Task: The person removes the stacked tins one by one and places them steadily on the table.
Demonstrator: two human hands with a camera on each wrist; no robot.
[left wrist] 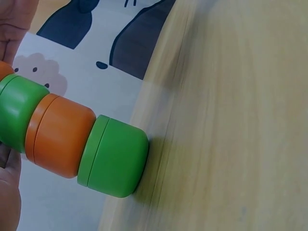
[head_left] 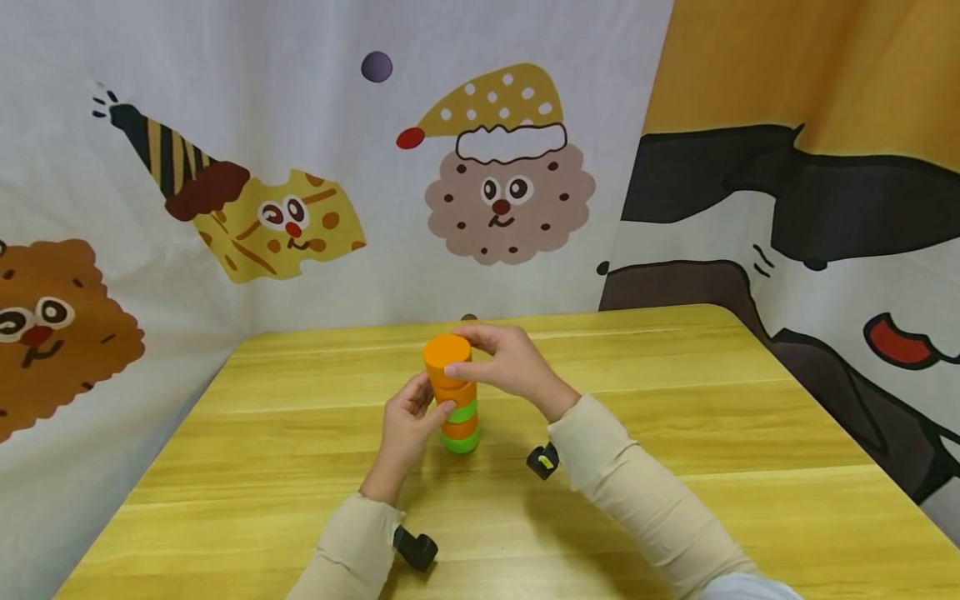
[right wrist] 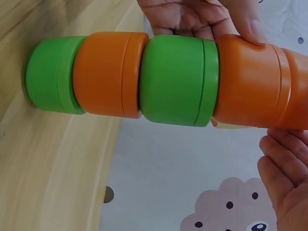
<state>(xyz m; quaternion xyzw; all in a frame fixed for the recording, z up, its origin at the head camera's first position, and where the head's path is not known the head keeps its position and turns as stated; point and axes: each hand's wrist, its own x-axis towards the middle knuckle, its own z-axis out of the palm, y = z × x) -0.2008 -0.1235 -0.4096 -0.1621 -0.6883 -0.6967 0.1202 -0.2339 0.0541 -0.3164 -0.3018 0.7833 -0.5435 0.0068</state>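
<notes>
A column of small round lidded jars stands on the table, orange and green. At its foot is a green jar (left wrist: 115, 156), then an orange jar (left wrist: 62, 134), a second green jar (right wrist: 178, 79) and another orange jar (right wrist: 250, 79). The top orange jar (head_left: 447, 354) leans slightly left in the head view. My right hand (head_left: 517, 362) holds this top jar between thumb and fingers. Lower down, my left hand (head_left: 405, 429) grips around the upper orange jar, its thumb in front and its fingers partly hidden behind the column.
The wood-grain table (head_left: 247, 467) extends around the column. Behind it hangs a white cloth (head_left: 315, 67) printed with cartoon biscuits and cheese. Black wrist cameras sit under both sleeves, the left one (head_left: 416, 548) near the table's front.
</notes>
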